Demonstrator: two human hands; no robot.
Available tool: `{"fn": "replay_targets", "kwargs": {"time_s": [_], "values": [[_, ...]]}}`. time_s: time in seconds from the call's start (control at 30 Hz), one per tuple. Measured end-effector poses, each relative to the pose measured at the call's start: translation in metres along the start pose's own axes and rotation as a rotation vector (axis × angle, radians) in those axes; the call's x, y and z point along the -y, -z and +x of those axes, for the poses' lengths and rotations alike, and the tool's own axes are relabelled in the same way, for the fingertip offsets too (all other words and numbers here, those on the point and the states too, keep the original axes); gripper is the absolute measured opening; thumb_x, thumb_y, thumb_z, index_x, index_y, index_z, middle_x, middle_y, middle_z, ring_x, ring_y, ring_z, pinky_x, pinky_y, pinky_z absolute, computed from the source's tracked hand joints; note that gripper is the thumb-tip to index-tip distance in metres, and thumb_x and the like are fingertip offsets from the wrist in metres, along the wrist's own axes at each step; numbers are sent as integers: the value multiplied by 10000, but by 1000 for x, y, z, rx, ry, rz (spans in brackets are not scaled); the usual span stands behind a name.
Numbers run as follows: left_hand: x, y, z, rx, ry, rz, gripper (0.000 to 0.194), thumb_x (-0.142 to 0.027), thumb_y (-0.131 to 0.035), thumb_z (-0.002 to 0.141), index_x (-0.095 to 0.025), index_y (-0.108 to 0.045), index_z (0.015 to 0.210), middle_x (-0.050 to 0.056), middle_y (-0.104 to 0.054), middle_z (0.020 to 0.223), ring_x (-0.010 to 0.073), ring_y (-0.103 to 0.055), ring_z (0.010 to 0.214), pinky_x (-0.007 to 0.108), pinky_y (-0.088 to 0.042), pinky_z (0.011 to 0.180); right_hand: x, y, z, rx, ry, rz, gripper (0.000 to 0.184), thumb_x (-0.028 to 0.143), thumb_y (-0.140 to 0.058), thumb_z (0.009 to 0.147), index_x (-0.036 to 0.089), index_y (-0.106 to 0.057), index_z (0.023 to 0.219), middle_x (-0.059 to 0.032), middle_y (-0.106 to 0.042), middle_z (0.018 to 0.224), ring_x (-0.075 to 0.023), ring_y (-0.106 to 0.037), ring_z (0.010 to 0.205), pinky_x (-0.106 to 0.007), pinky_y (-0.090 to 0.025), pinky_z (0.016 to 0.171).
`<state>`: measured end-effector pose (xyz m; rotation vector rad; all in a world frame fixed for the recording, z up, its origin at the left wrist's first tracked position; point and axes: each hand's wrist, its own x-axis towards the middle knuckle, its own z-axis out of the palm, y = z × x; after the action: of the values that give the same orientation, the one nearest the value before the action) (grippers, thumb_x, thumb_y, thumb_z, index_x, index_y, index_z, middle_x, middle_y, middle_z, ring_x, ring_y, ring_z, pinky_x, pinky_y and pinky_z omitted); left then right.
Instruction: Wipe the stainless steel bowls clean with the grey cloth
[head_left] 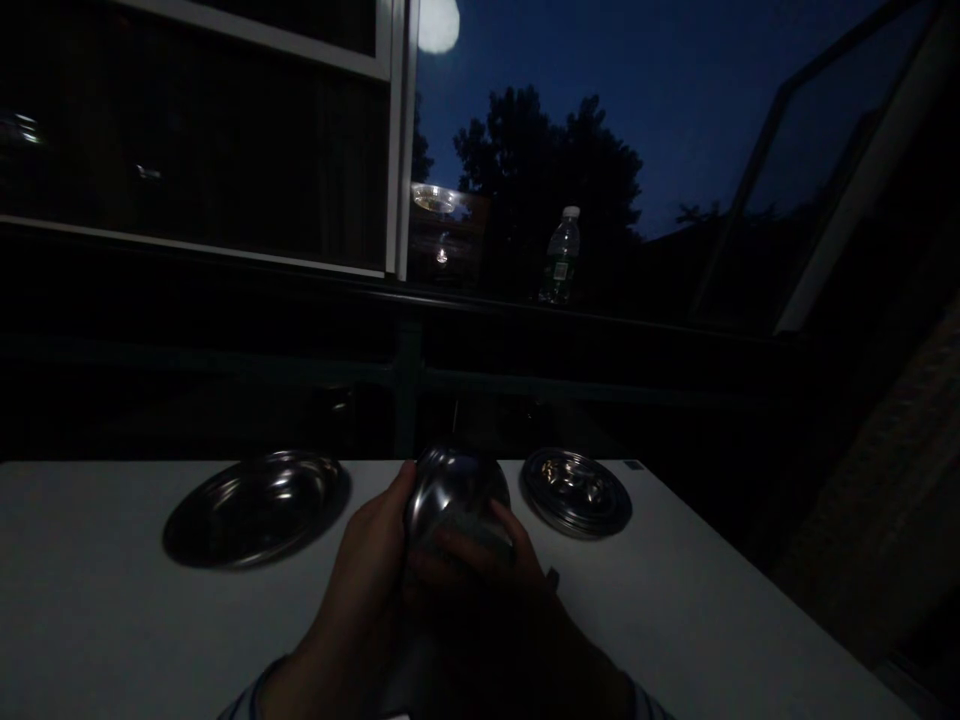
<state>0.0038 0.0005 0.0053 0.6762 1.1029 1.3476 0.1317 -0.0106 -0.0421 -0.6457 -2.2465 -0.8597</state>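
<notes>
A shiny stainless steel bowl (448,485) is held over the near middle of the table, its rounded outside facing up and away from me. My left hand (371,555) grips the bowl's left side, thumb pointing up along the metal. Across the bowl's near right part lies my right hand (502,570), fingers bent and pressing a dull greenish-grey cloth (480,532) against the surface. Deep shadow hides the lower palm and the cloth's full shape. A small dark tip sticks out at the right hand's outer side.
On the white table (97,600), a large oval metal tray (255,510) lies to the left and a stack of round metal plates (576,492) to the right. Beyond the table, a plastic bottle (562,255) stands on the windowsill near an open window pane (825,180). The light is dim.
</notes>
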Motion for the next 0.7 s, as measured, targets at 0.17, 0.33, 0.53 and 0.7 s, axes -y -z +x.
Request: {"fn": "replay_targets", "kwargs": {"time_s": [0.17,0.33,0.53,0.7], "values": [[-2,0,1,24,4,7,387,-493,-662,612,-112,-650,674,39,-639,542,161,-571,498,262,-410,476,-7,2,0,-110,0,15,214,232,-384,920,258,-570,1022,63,-613,1104,-121,-363,1203,-490,-54,1110],[0,-5,-5,86,1,42,361,-475,-647,646,-116,-663,681,45,-654,543,166,-589,511,262,-425,507,-36,16,-8,9,-204,50,341,242,-364,906,178,-450,1230,-91,-486,1282,-225,-368,1223,-518,-302,991],[4,-6,-5,115,56,-5,329,-436,-637,676,-109,-664,698,63,-674,590,170,-602,537,269,-441,529,-45,19,-11,53,-317,141,372,207,-331,908,134,-412,1263,-120,-476,1284,-230,-390,1205,-470,-383,947],[-3,-2,5,33,111,-95,245,-360,-630,701,-116,-644,683,34,-636,525,151,-569,472,273,-446,502,-13,6,-6,-47,-48,71,251,226,-421,897,229,-518,1129,-14,-578,1156,-192,-379,1206,-507,-261,1039]]}}
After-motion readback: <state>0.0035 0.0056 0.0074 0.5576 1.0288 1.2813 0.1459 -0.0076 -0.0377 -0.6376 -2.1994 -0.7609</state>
